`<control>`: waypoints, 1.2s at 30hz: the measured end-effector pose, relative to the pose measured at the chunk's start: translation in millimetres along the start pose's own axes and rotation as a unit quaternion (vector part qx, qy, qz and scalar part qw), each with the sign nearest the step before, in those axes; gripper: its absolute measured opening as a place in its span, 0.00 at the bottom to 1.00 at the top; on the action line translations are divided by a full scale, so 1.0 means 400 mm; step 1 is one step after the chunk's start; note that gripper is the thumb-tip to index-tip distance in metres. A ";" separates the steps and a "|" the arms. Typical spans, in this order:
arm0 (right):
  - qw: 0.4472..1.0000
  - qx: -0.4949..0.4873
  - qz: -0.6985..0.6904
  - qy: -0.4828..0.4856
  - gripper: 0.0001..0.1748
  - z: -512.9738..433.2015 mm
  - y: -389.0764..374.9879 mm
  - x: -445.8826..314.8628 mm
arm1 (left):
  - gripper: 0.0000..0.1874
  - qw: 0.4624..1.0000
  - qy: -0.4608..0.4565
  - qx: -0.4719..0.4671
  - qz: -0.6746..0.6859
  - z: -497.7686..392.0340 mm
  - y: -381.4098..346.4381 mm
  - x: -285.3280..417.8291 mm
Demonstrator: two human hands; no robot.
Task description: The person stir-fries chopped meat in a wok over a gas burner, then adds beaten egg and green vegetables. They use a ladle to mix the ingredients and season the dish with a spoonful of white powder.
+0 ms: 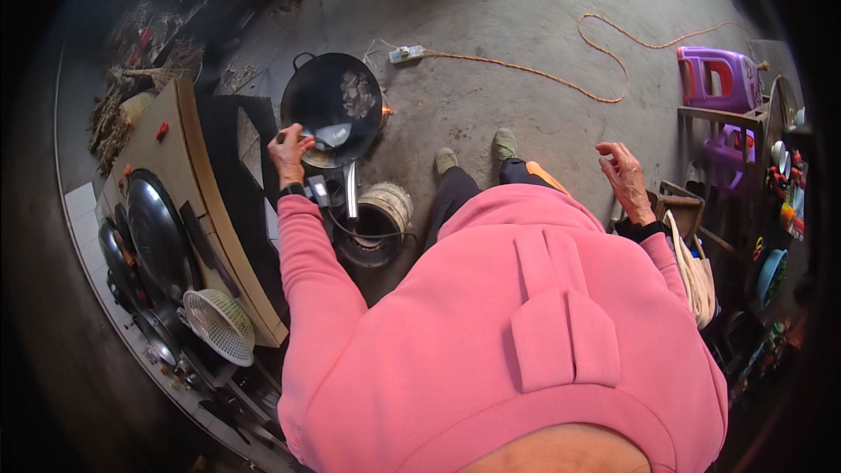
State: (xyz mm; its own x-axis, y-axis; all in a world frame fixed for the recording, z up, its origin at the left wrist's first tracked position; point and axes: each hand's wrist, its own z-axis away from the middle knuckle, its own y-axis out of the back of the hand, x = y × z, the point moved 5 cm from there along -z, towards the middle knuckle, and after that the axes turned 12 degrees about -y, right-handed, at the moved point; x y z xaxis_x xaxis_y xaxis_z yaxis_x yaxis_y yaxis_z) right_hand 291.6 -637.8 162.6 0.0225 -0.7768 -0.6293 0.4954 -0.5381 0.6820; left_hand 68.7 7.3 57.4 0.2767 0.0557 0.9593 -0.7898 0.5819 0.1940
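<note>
My left hand [289, 154] is at the near left edge of a black wok [309, 92], its fingers closed around the dark handle of a metal wok spatula [334, 136]. The spatula's pale blade lies inside the wok, slightly blurred. Greyish-brown pieces of food, perhaps sliced meat [357, 95], are heaped on the wok's far right side. Its long metal handle [351, 190] points back towards me, and an orange flame [386, 112] shows at the right rim. Out to my right, my right hand [621, 177] hangs in the air with loosely bent fingers and nothing in it.
A worn bucket [391, 203] stands below the wok handle. On the left, a counter [204, 210] carries a large dark lid [158, 236], a cleaver-like blade [207, 246] and a white colander [220, 328]. A power strip [406, 54] trails an orange cord [512, 67]. Purple stools [729, 79] are at right.
</note>
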 end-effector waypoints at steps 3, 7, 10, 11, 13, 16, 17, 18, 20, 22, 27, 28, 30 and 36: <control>1.000 0.004 -0.007 0.016 0.13 -0.006 0.003 0.002 | 0.17 0.996 0.046 0.073 0.021 0.015 0.069 0.010; 1.000 0.000 0.013 -0.011 0.14 0.012 0.005 0.013 | 0.15 0.967 0.072 0.186 0.160 0.055 0.001 -0.122; 0.999 -0.029 0.012 -0.021 0.14 0.038 0.011 0.019 | 0.15 0.929 0.031 0.261 0.262 0.071 -0.040 -0.201; 0.999 -0.019 0.016 -0.022 0.14 0.046 0.021 0.021 | 0.15 0.911 0.005 0.295 0.288 0.078 -0.028 -0.209; 1.000 0.003 0.017 -0.009 0.14 0.052 0.034 0.020 | 0.15 0.893 0.045 0.323 0.310 0.105 0.005 -0.220; 1.000 0.016 0.002 -0.019 0.13 0.050 0.028 0.018 | 0.15 0.924 0.030 0.270 0.268 0.126 0.035 -0.197; 0.999 0.018 0.008 -0.041 0.13 0.051 0.023 0.020 | 0.16 0.935 0.006 0.252 0.247 0.123 0.031 -0.190; 0.999 0.015 0.007 -0.038 0.13 0.053 0.015 0.013 | 0.16 0.937 0.026 0.243 0.250 0.115 0.016 -0.199; 1.000 0.001 0.007 -0.023 0.14 0.051 -0.005 -0.011 | 0.15 0.911 0.067 0.268 0.306 0.080 -0.042 -0.237; 1.000 -0.014 0.010 -0.020 0.14 0.051 -0.024 -0.037 | 0.15 0.869 0.080 0.313 0.376 0.024 -0.091 -0.272; 1.000 -0.009 0.016 -0.005 0.14 0.047 -0.018 -0.088 | 0.20 0.878 -0.055 0.293 0.374 -0.091 -0.005 -0.224; 1.000 -0.003 0.028 -0.012 0.14 0.045 -0.018 -0.092 | 0.19 0.893 -0.084 0.289 0.333 -0.084 0.008 -0.213; 1.000 -0.002 0.018 -0.006 0.14 0.040 -0.033 -0.101 | 0.16 0.904 -0.045 0.307 0.293 -0.060 0.016 -0.211; 1.000 -0.016 0.000 0.017 0.14 0.034 -0.057 -0.109 | 0.09 0.967 -0.037 0.212 0.139 -0.033 0.031 -0.126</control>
State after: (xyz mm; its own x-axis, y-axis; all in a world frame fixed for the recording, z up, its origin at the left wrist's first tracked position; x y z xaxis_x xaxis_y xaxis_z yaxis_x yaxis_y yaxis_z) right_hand 267.4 -596.0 179.4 0.0520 -0.7642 -0.6429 0.5227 -0.5277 0.6696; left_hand 52.0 22.3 8.8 -0.0052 0.0941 0.9955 -0.9857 0.1673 -0.0210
